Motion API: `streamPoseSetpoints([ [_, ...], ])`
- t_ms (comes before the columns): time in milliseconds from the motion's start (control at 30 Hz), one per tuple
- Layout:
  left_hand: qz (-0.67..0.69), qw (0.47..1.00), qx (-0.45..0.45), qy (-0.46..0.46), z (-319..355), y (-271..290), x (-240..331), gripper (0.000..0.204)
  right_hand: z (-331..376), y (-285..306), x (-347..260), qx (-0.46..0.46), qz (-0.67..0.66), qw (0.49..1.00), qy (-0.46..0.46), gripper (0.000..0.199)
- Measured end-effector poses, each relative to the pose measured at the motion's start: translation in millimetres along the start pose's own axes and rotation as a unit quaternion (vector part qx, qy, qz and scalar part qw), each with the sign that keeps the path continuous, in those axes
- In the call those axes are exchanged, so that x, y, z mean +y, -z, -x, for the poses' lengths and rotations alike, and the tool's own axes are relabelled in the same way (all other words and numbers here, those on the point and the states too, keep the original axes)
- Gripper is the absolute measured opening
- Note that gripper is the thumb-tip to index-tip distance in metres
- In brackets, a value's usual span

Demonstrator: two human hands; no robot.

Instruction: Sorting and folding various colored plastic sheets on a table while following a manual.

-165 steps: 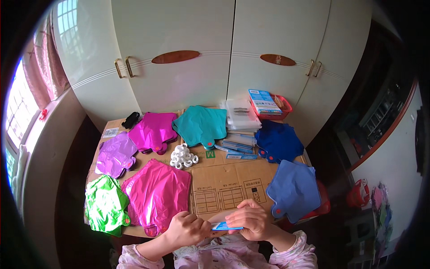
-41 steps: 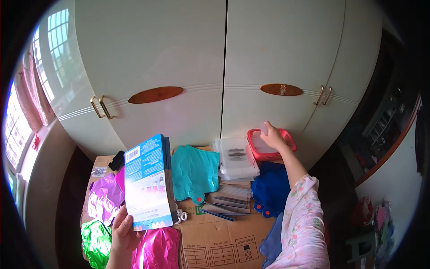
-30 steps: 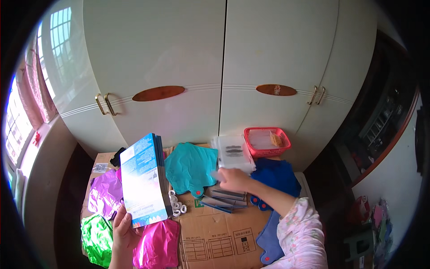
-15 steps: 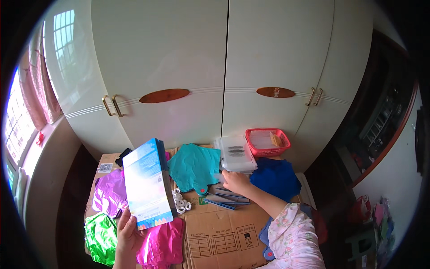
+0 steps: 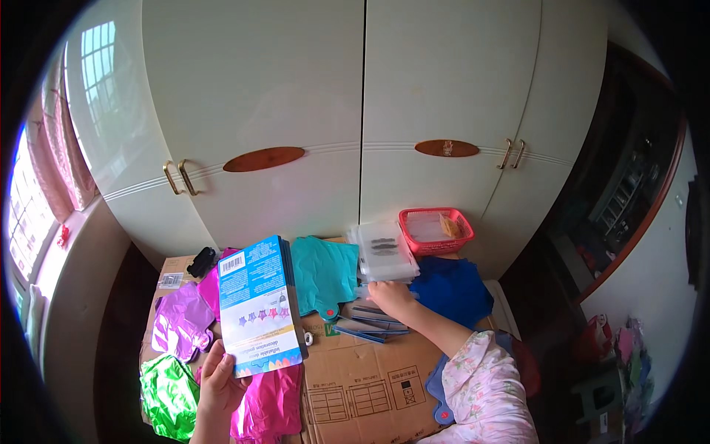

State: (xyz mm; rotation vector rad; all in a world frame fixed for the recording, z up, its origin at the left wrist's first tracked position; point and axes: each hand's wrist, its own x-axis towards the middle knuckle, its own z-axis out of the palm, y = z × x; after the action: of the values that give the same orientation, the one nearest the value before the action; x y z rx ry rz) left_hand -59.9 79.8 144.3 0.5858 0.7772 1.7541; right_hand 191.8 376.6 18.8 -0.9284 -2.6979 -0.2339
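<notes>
Up front, left hand (image 5: 220, 381) gripping a stack of blue-and-white printed card packets (image 5: 258, 305), right hand (image 5: 391, 297), fingers curled, on flat dark packets (image 5: 370, 323) beside a clear plastic sleeve pile (image 5: 385, 252)

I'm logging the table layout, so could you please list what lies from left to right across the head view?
Green foil balloon → purple foil balloon → blue card pack in the left hand → teal balloon → right hand → dark blue balloon.

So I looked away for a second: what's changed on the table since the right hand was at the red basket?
The right hand came back from the red basket down to the flat packets. The left hand still holds up the blue packets; the foil balloons lie unmoved.
</notes>
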Motion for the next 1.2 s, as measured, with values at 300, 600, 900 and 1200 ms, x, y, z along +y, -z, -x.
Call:
streamPoseSetpoints([
  [300,0.000,1.000,0.017,0.000,1.2,-2.5,1.3,0.019,1.0,6.2,-4.8,0.021,0.053,0.998,0.007,0.007],
  [600,-0.003,1.000,0.009,-0.016,1.9,-1.9,2.0,0.020,-43.7,64.2,57.3,0.050,-0.037,0.997,-0.056,0.015],
  [900,-0.003,1.000,0.011,-0.023,-3.1,-5.4,1.9,0.026,-98.5,25.0,176.0,0.117,-0.096,0.986,-0.071,0.019],
  [1200,-0.013,0.999,0.029,-0.021,-22.0,8.4,-8.8,0.040,-68.9,-16.2,228.4,-0.089,-0.056,0.991,-0.088,0.033],
])
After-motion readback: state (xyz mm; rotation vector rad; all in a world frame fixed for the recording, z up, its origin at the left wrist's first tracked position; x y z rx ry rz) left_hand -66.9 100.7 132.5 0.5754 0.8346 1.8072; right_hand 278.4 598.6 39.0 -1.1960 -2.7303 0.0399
